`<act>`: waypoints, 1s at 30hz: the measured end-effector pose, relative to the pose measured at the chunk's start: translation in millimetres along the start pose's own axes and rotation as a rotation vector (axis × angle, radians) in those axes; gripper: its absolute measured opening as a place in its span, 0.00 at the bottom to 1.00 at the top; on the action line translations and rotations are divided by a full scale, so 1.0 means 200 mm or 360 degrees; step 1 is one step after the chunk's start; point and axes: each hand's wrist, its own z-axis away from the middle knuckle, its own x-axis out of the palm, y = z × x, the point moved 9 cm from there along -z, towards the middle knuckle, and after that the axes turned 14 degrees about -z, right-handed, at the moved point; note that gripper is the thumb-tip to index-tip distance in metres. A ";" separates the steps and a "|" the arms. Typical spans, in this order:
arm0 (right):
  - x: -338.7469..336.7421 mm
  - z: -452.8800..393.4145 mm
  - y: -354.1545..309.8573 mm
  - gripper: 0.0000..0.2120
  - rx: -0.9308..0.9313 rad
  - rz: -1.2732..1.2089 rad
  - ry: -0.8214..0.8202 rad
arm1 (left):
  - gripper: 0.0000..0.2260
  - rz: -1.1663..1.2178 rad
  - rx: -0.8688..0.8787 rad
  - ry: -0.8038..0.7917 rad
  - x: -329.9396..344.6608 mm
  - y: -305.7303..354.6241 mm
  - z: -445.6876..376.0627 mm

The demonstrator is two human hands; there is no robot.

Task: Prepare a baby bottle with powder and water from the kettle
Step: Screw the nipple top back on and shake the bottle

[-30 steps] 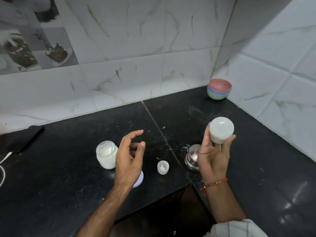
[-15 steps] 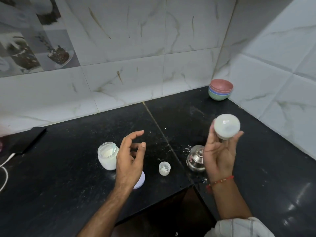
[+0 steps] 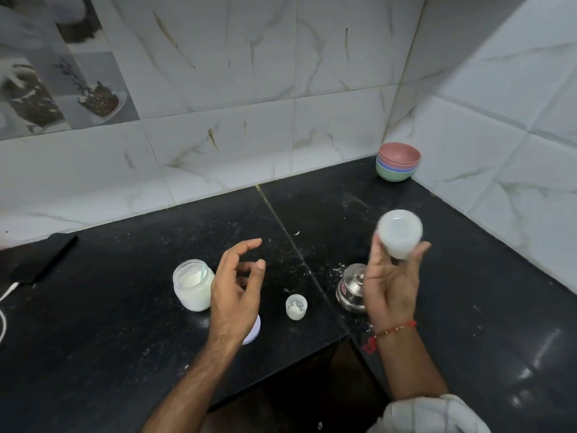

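Head view: the baby bottle [image 3: 399,233] is being held above the counter [image 3: 125,339] — right hand [image 3: 390,285] fingers gripping it. Left hand [image 3: 237,289] is hovering loosely curled, holding nothing, beside the powder jar [image 3: 192,284]. No writing is legible.

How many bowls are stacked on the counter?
4, judging by the rims: pink bowl on top, a second pink, blue, then green bowl at the bottom, in the back corner. More may nest hidden.
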 end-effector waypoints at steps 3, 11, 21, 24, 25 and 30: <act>0.00 0.08 0.14 0.50 0.0184 0.1217 -0.0381 | 0.19 0.0013 0.0011 -0.0005 0.02 0.01 0.00; 0.05 0.10 0.10 0.31 0.0081 0.0975 -0.0321 | 0.19 0.0041 0.0010 0.0007 0.01 0.02 -0.02; 0.04 0.21 0.34 0.44 0.0708 0.2122 -0.1065 | 0.17 0.0039 0.0020 -0.0021 0.04 0.03 0.00; 0.13 0.11 0.15 0.41 0.0189 0.1430 -0.0600 | 0.17 0.0037 0.0019 -0.0004 0.03 0.02 -0.01; 0.14 0.07 0.07 0.42 0.0031 0.1025 -0.0421 | 0.16 0.0040 0.0014 0.0006 0.02 0.02 -0.01; 0.10 0.01 0.03 0.41 0.0015 0.0777 -0.0270 | 0.17 0.0023 -0.0003 0.0001 0.01 -0.01 -0.01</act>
